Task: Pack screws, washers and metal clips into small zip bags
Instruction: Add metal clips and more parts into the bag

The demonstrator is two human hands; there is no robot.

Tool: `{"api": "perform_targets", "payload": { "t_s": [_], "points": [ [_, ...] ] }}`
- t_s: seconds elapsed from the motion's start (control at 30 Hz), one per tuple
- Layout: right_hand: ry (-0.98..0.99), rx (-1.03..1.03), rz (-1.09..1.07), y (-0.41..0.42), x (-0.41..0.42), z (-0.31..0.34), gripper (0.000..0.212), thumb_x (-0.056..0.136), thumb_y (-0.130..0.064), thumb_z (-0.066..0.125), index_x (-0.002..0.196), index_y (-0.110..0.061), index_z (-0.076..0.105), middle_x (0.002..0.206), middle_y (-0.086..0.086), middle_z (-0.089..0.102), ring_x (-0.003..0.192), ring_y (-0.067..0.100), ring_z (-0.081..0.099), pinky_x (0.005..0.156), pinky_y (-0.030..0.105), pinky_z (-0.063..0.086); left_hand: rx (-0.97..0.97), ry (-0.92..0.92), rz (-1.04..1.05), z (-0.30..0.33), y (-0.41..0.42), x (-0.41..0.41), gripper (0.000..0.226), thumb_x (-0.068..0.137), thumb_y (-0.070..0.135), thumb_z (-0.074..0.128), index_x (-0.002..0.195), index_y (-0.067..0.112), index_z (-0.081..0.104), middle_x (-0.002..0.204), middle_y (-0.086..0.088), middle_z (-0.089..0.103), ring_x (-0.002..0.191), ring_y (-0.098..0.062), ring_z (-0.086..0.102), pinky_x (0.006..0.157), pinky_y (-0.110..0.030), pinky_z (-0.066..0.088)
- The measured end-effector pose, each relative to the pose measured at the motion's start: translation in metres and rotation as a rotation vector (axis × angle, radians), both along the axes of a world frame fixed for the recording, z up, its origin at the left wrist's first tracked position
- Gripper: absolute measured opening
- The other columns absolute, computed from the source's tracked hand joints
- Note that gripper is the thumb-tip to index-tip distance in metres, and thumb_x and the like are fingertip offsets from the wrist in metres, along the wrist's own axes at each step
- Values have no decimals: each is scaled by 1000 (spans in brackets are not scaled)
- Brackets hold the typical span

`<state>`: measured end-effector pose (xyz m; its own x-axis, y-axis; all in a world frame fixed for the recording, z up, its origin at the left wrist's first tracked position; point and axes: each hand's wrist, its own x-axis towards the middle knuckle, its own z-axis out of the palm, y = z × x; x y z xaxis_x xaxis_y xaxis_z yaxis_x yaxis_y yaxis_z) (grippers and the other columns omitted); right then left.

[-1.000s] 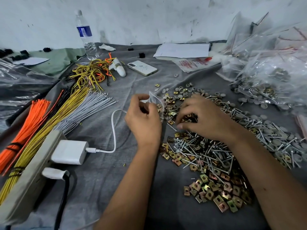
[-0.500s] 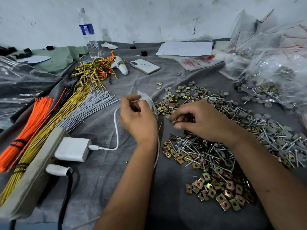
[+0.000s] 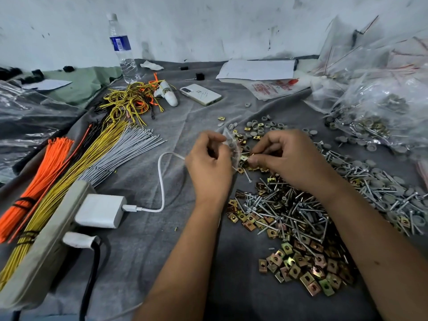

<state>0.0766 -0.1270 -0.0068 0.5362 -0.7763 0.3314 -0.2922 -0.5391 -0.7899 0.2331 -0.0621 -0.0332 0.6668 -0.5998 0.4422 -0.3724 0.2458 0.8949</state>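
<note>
1. The left hand [image 3: 209, 169] has its grip closed on a small clear zip bag [image 3: 230, 144], fingers curled round its edge and holding it up just above the cloth; grey washers show through the thin plastic.
2. The right hand [image 3: 287, 158] has its grip pinched on a gold-coloured metal clip [image 3: 245, 158] between thumb and fingertips, right at the bag's mouth.
3. Under and beside both hands, loose grey washers [image 3: 261, 127] and a few clips lie scattered on the grey cloth [image 3: 185, 126] that covers the counter.
4. Nearer the person lies a heap of long silver screws [image 3: 289, 209], crossing one another at all angles.
5. Below that sits a pile of flat square metal clips [image 3: 308, 267], brass and iridescent, each with a hole in the middle.
6. To the right, more screws and washers spread towards clear plastic bags [image 3: 379, 107] of the same parts.
7. To the left lie a white charger [image 3: 100, 210] plugged into a power strip [image 3: 44, 246], and bundles of orange, yellow and grey wires [image 3: 76, 167].
8. Farther back stand a water bottle [image 3: 122, 49] and a white phone [image 3: 200, 94].
</note>
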Motion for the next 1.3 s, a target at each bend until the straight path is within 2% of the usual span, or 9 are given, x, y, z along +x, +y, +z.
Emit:
{"api": "perform_targets", "payload": {
  "t_s": [0.23, 0.37, 0.43, 0.53, 0.7, 0.83, 0.9, 1.13, 1.3],
  "points": [
    [23, 9, -27, -2, 1, -2, 11, 86, -29, 81, 84, -25, 71, 72, -12, 75, 64, 1, 71, 58, 11, 49, 109, -188, -188, -5, -3, -5, 23, 90, 1, 61, 103, 19, 64, 63, -1, 58, 57, -15, 54, 56, -33, 45],
    [-67, -8, -62, 1, 2, -1, 15, 86, -31, 80, 83, -18, 73, 66, -5, 73, 55, 5, 68, 52, 14, 48, 86, -314, -277, -6, -3, -5, 31, 92, 0, 59, 105, 27, 60, 63, 3, 56, 60, -16, 56, 56, -22, 42],
    [-90, -33, -103, 2, 3, -1, 17, 84, -32, 82, 82, -16, 75, 64, -5, 73, 54, 5, 68, 49, 14, 48, 88, -377, -277, -6, -4, -5, 28, 91, 1, 57, 101, 25, 67, 67, 10, 60, 65, -10, 60, 57, -17, 41],
    [-57, -78, -119, 2, 4, -1, 17, 84, -34, 81, 81, -18, 77, 64, -9, 72, 54, 4, 67, 50, 15, 48, 94, -329, -263, -7, -5, -4, 29, 90, 3, 54, 95, 19, 78, 82, 11, 74, 76, -4, 67, 65, -17, 49],
    [41, 7, -120, -6, 1, -4, 12, 98, -29, 68, 91, -31, 78, 73, -16, 72, 64, 3, 65, 58, 19, 49, 153, -251, -266, -4, -1, -7, 32, 92, 5, 58, 98, 26, 81, 79, -4, 76, 70, -22, 69, 65, -37, 55],
    [20, 193, -55, -9, -4, -5, 23, 99, -11, 63, 107, -26, 78, 72, -8, 73, 63, 3, 62, 64, 21, 48, 193, -224, -229, -2, -1, -7, 25, 89, 5, 67, 94, 25, 81, 68, 5, 71, 62, -12, 65, 55, -21, 51],
    [-14, 192, -53, -9, -6, -3, 20, 93, -8, 72, 101, -24, 80, 71, -12, 75, 60, -2, 64, 61, 14, 48, 206, -239, -221, -1, -1, -6, 24, 88, 5, 69, 92, 25, 82, 65, 8, 70, 63, -9, 65, 56, -18, 50],
    [-101, 281, -33, -7, -4, -4, 8, 83, -15, 83, 87, -11, 77, 73, 5, 77, 60, 26, 74, 57, 29, 61, 158, -394, -313, -3, 0, -6, 27, 89, 7, 71, 110, 22, 81, 84, 7, 74, 78, -10, 67, 67, -18, 52],
    [-60, 273, -78, -10, -6, -8, 11, 84, -21, 82, 82, -13, 75, 68, 5, 75, 53, 20, 70, 48, 25, 56, 148, -479, -354, -2, 0, -5, 32, 87, 5, 70, 108, 25, 81, 79, 10, 72, 72, -6, 63, 66, -17, 48]
  ]
}}
